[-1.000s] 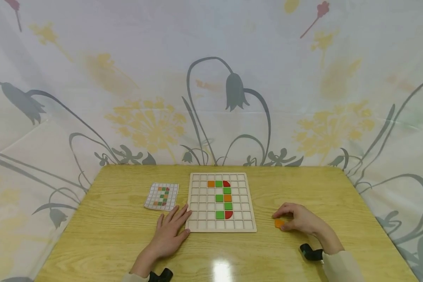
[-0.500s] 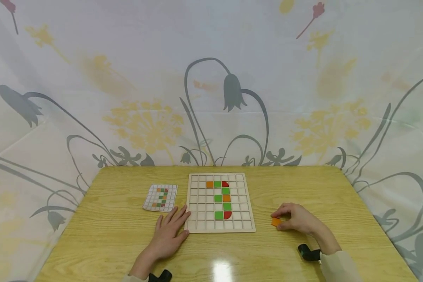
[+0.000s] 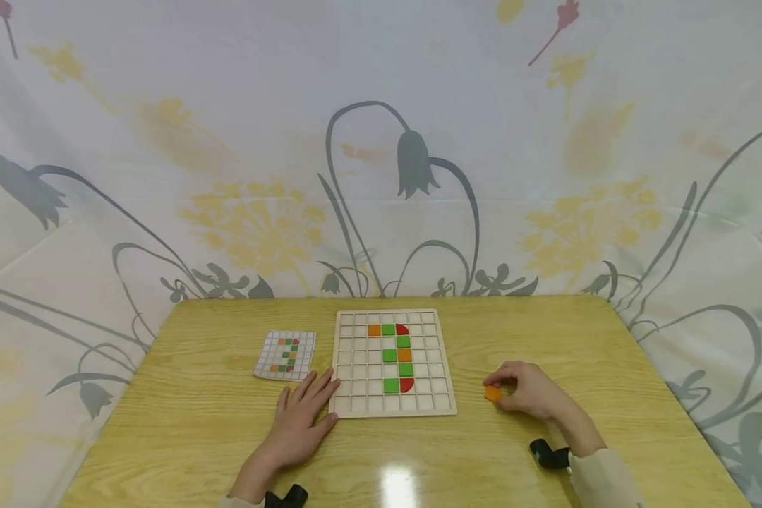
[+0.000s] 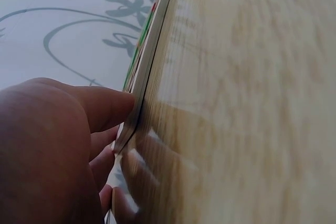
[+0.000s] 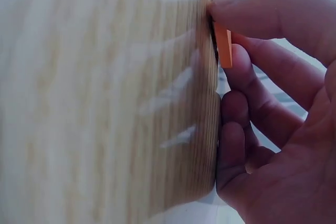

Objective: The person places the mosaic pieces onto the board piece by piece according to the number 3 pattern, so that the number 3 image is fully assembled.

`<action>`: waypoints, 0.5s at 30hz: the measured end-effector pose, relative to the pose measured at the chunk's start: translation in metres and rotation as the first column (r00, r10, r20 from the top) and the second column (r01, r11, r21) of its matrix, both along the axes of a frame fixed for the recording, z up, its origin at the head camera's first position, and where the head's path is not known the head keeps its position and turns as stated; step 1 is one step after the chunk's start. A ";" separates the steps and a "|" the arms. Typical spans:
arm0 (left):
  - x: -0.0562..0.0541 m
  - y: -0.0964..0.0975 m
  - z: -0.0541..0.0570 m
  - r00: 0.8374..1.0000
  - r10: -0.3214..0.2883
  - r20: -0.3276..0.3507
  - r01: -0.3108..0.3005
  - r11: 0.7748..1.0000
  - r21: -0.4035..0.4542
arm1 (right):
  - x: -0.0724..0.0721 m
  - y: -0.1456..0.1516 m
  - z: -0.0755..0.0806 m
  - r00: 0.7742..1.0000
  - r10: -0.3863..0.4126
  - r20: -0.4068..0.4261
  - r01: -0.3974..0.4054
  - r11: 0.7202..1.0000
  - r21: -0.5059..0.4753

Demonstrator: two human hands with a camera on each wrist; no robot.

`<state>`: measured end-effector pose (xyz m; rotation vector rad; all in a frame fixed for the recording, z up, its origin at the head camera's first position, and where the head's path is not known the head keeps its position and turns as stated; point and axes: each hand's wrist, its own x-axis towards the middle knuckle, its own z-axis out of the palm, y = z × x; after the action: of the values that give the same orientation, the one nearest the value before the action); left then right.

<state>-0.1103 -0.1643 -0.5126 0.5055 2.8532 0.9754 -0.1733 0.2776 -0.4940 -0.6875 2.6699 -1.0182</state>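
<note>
In the head view, a pale wooden grid board (image 3: 432, 374) holds several green, orange and red tiles. My left hand (image 3: 296, 427) lies with fingers spread, fingertips touching the board's left edge; the left wrist view has the thumb against the side of the board (image 4: 148, 56). To the right of the board, my right hand (image 3: 532, 390) pinches an orange tile (image 3: 492, 393) between thumb and fingers. Seen from the right wrist, the orange tile (image 5: 224, 45) stands tilted close to the tabletop, its far face hidden, and the other fingers curl beneath the hand.
A printed grid card (image 3: 284, 355) with a coloured pattern lies left of the board, just beyond the left fingertips. The wood-grain table (image 3: 184, 395) ends at a floral curtain (image 3: 260, 233) behind. Black wrist devices (image 3: 549, 455) sit at both wrists.
My right hand has shifted slightly left and away from me with the orange tile, a little closer to the board. The left hand stays at the board's edge. The head view has drifted slightly.
</note>
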 end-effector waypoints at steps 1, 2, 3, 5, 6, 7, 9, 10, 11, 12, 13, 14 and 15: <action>0.000 0.000 0.000 1.000 0.001 -0.002 -0.001 1.000 0.000 | 0.000 -0.001 0.000 1.000 -0.009 -0.010 0.009 1.000 0.001; 0.000 0.000 0.000 1.000 0.001 -0.002 -0.001 1.000 0.004 | 0.000 -0.001 0.000 1.000 -0.017 -0.021 0.017 1.000 0.000; -0.001 0.000 0.001 1.000 0.001 0.000 -0.001 1.000 0.006 | 0.000 -0.002 0.000 0.999 -0.025 -0.023 0.025 1.000 -0.003; -0.001 0.001 0.001 1.000 0.001 0.000 -0.001 1.000 0.002 | -0.001 -0.003 0.001 0.999 -0.031 -0.027 0.030 1.000 -0.007; -0.001 0.001 0.000 1.000 0.001 -0.001 -0.001 1.000 0.001 | -0.001 -0.004 0.001 0.999 -0.032 -0.026 0.031 0.999 -0.008; -0.001 0.001 0.000 1.000 0.002 -0.002 -0.002 1.000 -0.001 | -0.002 -0.005 0.001 0.999 -0.030 -0.028 0.029 1.000 -0.009; -0.001 0.001 0.000 1.000 0.002 -0.002 -0.002 1.000 -0.001 | -0.003 -0.007 0.001 0.999 -0.026 -0.019 0.026 1.000 -0.009; -0.001 0.001 0.000 1.000 0.001 -0.002 -0.001 1.000 -0.003 | -0.003 -0.007 0.001 1.000 -0.022 -0.018 0.022 1.000 -0.009; -0.001 0.000 0.000 1.000 0.001 -0.002 -0.001 1.000 -0.002 | -0.003 -0.008 0.001 1.000 -0.019 -0.019 0.019 1.000 -0.010; 0.000 0.000 0.000 1.000 0.000 -0.003 0.000 1.000 -0.003 | -0.003 -0.009 0.001 1.000 -0.020 -0.018 0.020 1.000 -0.007; 0.000 0.000 0.000 1.000 -0.001 -0.004 0.001 1.000 -0.003 | -0.003 -0.010 0.000 1.000 -0.016 -0.020 0.015 1.000 -0.010; 0.000 0.000 0.000 1.000 -0.003 -0.005 0.003 1.000 -0.003 | -0.004 -0.010 0.000 1.000 -0.011 -0.021 0.011 1.000 -0.018; 0.000 0.000 0.000 1.000 -0.004 -0.004 0.004 1.000 -0.005 | -0.004 -0.011 0.000 1.000 -0.010 -0.020 0.009 1.000 -0.024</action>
<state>-0.1106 -0.1646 -0.5130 0.5133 2.8561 0.9681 -0.1770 0.2663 -0.4941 -0.6943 2.6849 -1.0523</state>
